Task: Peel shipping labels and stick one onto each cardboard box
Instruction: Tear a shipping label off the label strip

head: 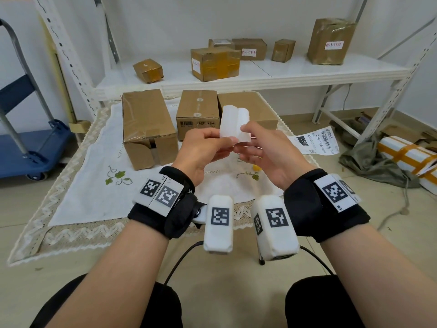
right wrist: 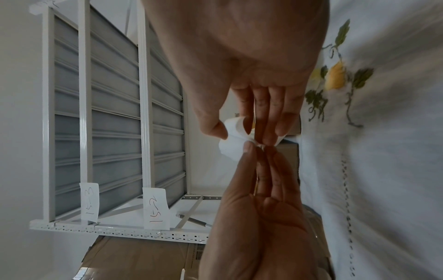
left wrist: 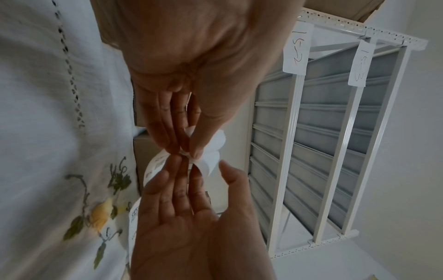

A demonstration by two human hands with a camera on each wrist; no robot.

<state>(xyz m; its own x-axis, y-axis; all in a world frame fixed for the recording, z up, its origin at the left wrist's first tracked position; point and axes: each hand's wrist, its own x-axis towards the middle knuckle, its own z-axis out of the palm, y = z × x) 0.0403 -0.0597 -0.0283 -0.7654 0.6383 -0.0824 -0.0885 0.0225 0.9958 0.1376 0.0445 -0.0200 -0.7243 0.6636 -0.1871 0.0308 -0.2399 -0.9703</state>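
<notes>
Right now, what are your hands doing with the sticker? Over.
Left hand and right hand both pinch the white label, peeling. Not stuck yet. Three cardboard boxes wait on the cloth. Nothing in the way.

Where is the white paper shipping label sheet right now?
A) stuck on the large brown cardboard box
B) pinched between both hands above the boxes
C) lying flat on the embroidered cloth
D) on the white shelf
B: the left hand and right hand both pinch the white paper shipping label sheet in the air, in front of the brown cardboard boxes.
</notes>
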